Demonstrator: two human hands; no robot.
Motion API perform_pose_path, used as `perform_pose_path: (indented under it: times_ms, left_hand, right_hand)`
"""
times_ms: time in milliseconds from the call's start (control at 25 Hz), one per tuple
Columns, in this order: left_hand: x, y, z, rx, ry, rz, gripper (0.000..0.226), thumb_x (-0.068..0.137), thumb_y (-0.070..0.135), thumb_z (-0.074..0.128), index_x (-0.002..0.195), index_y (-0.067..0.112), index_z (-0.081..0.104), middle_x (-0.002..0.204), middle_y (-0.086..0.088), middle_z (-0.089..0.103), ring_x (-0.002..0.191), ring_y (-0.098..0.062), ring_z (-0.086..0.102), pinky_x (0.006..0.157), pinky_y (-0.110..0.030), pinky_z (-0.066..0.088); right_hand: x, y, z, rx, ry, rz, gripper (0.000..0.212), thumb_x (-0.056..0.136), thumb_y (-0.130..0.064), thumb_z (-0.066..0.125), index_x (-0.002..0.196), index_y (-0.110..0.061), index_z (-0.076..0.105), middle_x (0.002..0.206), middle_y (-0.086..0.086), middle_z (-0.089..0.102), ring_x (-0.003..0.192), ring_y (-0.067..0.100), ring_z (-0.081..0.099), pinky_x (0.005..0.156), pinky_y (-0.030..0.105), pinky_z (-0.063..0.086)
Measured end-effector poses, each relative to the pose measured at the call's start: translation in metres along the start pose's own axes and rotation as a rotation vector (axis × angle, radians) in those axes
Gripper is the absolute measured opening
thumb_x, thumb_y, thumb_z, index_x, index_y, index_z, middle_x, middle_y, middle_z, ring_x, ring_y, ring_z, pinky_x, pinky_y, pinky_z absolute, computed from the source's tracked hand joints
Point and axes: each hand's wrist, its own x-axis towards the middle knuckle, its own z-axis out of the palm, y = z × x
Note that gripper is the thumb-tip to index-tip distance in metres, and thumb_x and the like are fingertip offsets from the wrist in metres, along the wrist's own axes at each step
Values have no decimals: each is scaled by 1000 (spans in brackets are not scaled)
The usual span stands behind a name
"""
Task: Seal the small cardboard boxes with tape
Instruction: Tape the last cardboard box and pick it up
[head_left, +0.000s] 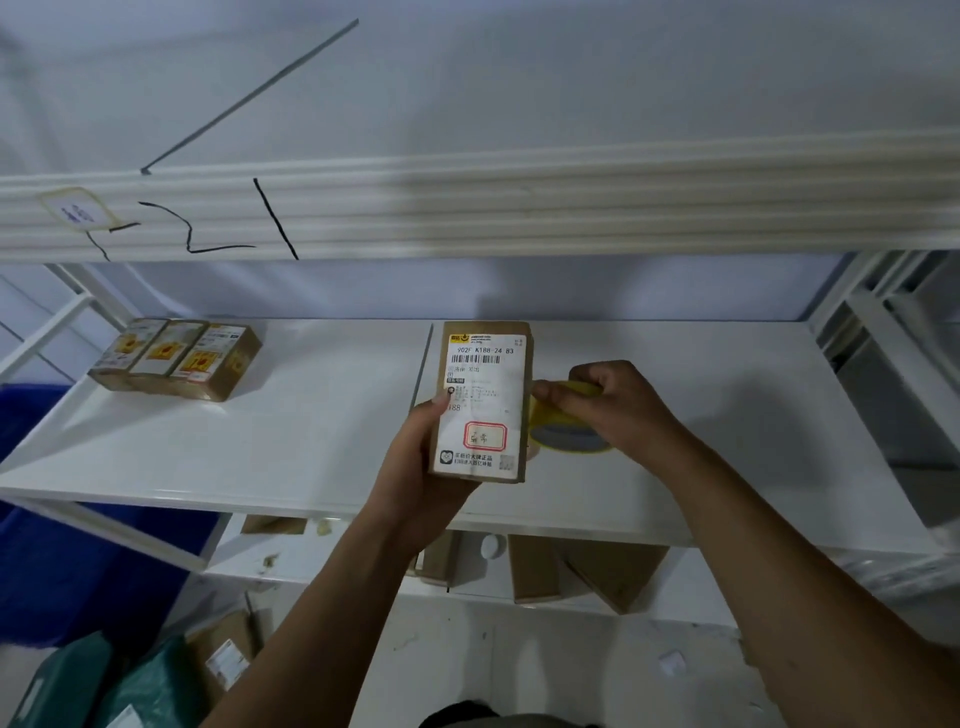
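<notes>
In the left hand's (415, 467) curled grip, thumb on the label, the small cardboard box (483, 400) points its long axis away from the person. Touching its right edge, the right hand (613, 405) clasps the yellow tape roll (566, 441). Well left of both, three boxes (176, 358) sit together on the white shelf (311, 431).

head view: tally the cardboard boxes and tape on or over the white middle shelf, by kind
small boxes lying on the shelf: 3
labelled box held in the left hand: 1
yellow tape roll in the right hand: 1
total: 5
</notes>
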Motion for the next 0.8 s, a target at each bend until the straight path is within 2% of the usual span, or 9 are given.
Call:
perform_pose_path:
  times_ms: [120, 200, 280, 360, 440, 560, 600, 680, 800]
  left_hand:
    - [1, 6, -2, -71, 3, -1, 54, 100, 46, 63, 144, 15, 64, 130, -18, 71, 108, -33, 75, 90, -47, 62]
    - [3, 12, -5, -149, 1, 35, 58, 100, 44, 62, 148, 11, 59, 131, -17, 71, 110, -32, 74, 92, -45, 61]
    - [3, 14, -10, -158, 13, 60, 61, 97, 42, 66, 148, 10, 59, 129, -16, 72, 108, -31, 75, 90, -45, 63]
    - [0, 8, -12, -143, -2, 42, 66, 89, 43, 78, 145, 11, 62, 129, -17, 72, 106, -32, 76, 90, -46, 63]
    - [-3, -4, -10, -177, -69, -1, 74, 83, 45, 86, 146, 13, 62, 129, -16, 70, 105, -32, 76, 89, -44, 64]
    - [-2, -6, 2, -267, -117, -65, 73, 94, 46, 76, 154, 13, 52, 129, -19, 67, 102, -34, 75, 79, -45, 64]
    - [-1, -3, 5, -222, -129, -80, 68, 101, 46, 68, 155, 11, 49, 126, -20, 67, 99, -34, 74, 77, -44, 63]
    - [5, 0, 7, 54, -90, -83, 52, 111, 44, 48, 150, 10, 53, 117, -18, 72, 98, -31, 74, 75, -38, 61]
    - [15, 2, -1, 577, 174, 149, 35, 115, 24, 40, 129, 16, 71, 101, -9, 81, 97, -33, 74, 69, -27, 60]
  right_hand:
    - [-4, -7, -9, 73, -115, -44, 58, 72, -77, 73, 59, -23, 56, 57, -6, 49, 60, 8, 52, 67, 33, 39]
    - [-9, -3, -17, 252, -220, -124, 52, 89, -56, 69, 65, -15, 50, 66, 3, 39, 66, 15, 43, 68, 34, 31]
    - [-15, 1, -23, 349, -235, -174, 46, 95, -40, 65, 66, -9, 47, 69, 5, 34, 69, 17, 37, 67, 32, 28]
    - [-16, 2, -24, 296, -205, -172, 45, 94, -43, 67, 62, -15, 50, 66, 5, 35, 68, 18, 39, 68, 34, 30]
    - [-13, -3, -23, 130, -204, -133, 44, 90, -48, 70, 58, -20, 57, 60, -2, 42, 63, 12, 45, 67, 32, 34]
    - [-8, -10, -19, 4, -170, -90, 42, 88, -51, 73, 56, -27, 60, 55, -11, 46, 56, 4, 46, 64, 29, 37]
    - [-7, -12, -17, 7, -154, -97, 43, 85, -56, 70, 57, -26, 60, 56, -9, 47, 56, 4, 47, 64, 30, 37]
    - [-7, -13, -15, 28, -117, -103, 48, 80, -66, 66, 59, -23, 59, 57, -8, 47, 57, 5, 47, 65, 31, 37]
    - [-3, -8, -11, -44, -37, -54, 57, 81, -68, 72, 63, -16, 59, 55, -10, 46, 54, 4, 46, 62, 31, 36]
